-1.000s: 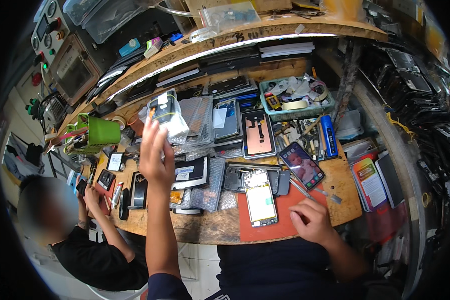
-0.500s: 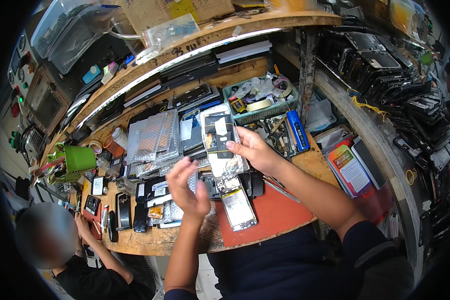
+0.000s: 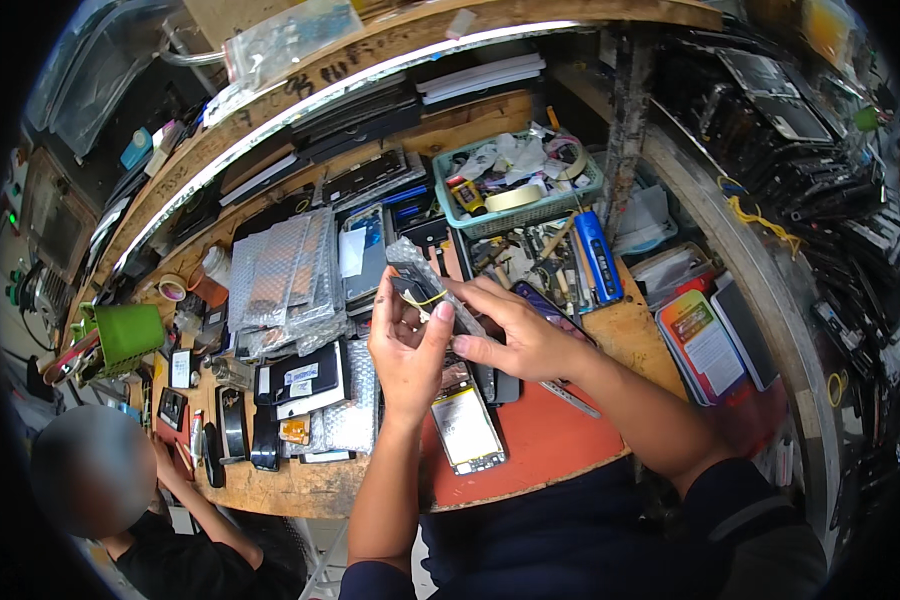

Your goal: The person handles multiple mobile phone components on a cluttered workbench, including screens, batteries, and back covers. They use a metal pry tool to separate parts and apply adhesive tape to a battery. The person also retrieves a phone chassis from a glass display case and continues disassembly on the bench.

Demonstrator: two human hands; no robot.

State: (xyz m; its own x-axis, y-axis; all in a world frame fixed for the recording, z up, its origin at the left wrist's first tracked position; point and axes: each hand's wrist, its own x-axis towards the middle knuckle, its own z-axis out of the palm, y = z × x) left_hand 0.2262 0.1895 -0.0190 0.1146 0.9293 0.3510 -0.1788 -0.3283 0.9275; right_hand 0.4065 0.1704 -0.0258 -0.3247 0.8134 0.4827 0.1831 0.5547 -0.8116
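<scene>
1. one wrapped packet [image 3: 422, 283] is clamped above the bench [image 3: 310, 487] by left hand [image 3: 407, 350] and right hand [image 3: 518, 338].
2. bare red mat [image 3: 560, 440] spreads toward the bench's front edge.
3. packet tilted, long axis running upper left to lower right.

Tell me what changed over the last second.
The dark, flat, yellow-banded bundle in clear bubble wrap moved right and nearer. The left hand, open and apart half a second ago, now grips it; the right hand came up from the red rectangular mat to it. The opened phone with its white panel stayed put.
</scene>
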